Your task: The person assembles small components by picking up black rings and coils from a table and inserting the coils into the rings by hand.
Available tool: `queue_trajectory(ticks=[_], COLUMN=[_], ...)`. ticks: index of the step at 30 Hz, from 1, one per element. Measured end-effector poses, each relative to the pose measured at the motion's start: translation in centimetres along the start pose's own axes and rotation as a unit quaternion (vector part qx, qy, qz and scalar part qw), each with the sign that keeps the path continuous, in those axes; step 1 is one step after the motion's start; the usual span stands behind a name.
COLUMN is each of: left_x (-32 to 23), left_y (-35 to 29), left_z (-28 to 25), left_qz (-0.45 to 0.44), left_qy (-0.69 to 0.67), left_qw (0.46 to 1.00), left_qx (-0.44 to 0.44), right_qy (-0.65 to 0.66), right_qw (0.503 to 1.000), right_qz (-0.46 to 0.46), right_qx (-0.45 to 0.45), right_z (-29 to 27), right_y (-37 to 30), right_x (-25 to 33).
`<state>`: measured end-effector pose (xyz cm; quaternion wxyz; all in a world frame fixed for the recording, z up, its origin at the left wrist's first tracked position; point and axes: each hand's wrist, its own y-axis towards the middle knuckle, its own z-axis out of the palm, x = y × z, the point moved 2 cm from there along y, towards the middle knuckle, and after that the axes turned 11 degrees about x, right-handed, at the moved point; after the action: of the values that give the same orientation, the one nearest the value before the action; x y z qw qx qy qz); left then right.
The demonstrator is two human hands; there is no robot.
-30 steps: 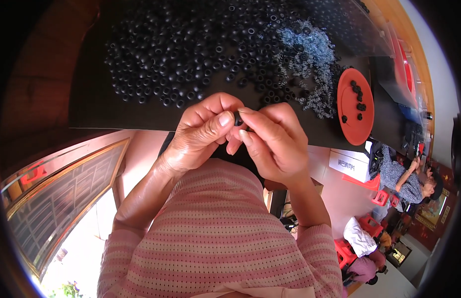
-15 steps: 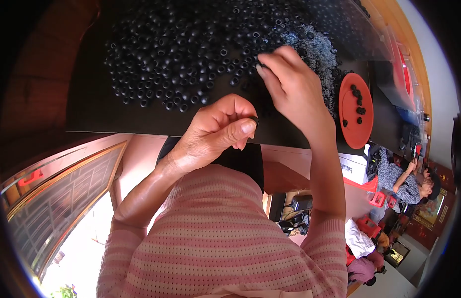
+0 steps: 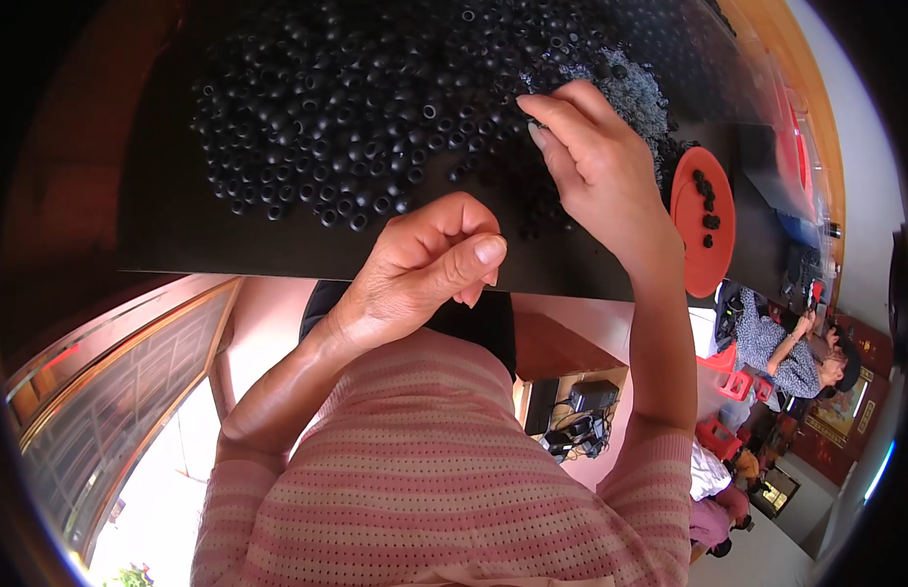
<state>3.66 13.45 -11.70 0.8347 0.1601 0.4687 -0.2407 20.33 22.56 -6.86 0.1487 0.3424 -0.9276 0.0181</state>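
A wide heap of small black rubber rings [image 3: 356, 127] lies on a black tabletop [image 3: 180, 235]. Beside it on the right is a smaller heap of tiny grey rings [image 3: 642, 96]. My right hand [image 3: 596, 166] reaches out over the table, its fingertips down on the spot where the black and grey heaps meet; the thumb is hidden. My left hand [image 3: 430, 266] hangs at the table's near edge with the fingers curled and the thumb pressed on the forefinger. Nothing shows between them.
A round orange dish [image 3: 691, 256] with a few black pieces sits on the table to the right of my right hand. Beyond the table edge, other people [image 3: 787, 342] sit by red stools [image 3: 738, 383]. Cables and a black box [image 3: 581, 416] lie on the floor.
A second ago both hands were together at the table edge, pinching something small and black. My right hand has since moved away up to the heaps; my left hand stayed put.
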Motion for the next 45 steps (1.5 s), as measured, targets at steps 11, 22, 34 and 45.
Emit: queue_trajectory(ticks=[11,22,34,45], left_x=[0.7,0.8,0.7,0.6], left_y=[0.2,0.3,0.6,0.7], left_z=[0.1,0.0,0.2,0.1], left_qz=[0.036,0.049,0.036,0.039], left_qy=[-0.026,-0.031,-0.022,-0.017], left_qw=[0.999,0.998,0.999,0.999], left_qx=[-0.032,-0.014,-0.009,0.001], right_qy=[0.056,0.101,-0.010,-0.020], right_qw=[0.995,0.990,0.994,0.992], right_qz=[-0.036,0.099,0.096,0.092], right_qx=[-0.072,0.023,0.040,0.084], right_z=[-0.2,-1.9,-1.7,-1.8], right_y=[-0.2,-5.6,-4.5,-4.2], right_x=[-1.0,-5.2,-4.6,-5.7])
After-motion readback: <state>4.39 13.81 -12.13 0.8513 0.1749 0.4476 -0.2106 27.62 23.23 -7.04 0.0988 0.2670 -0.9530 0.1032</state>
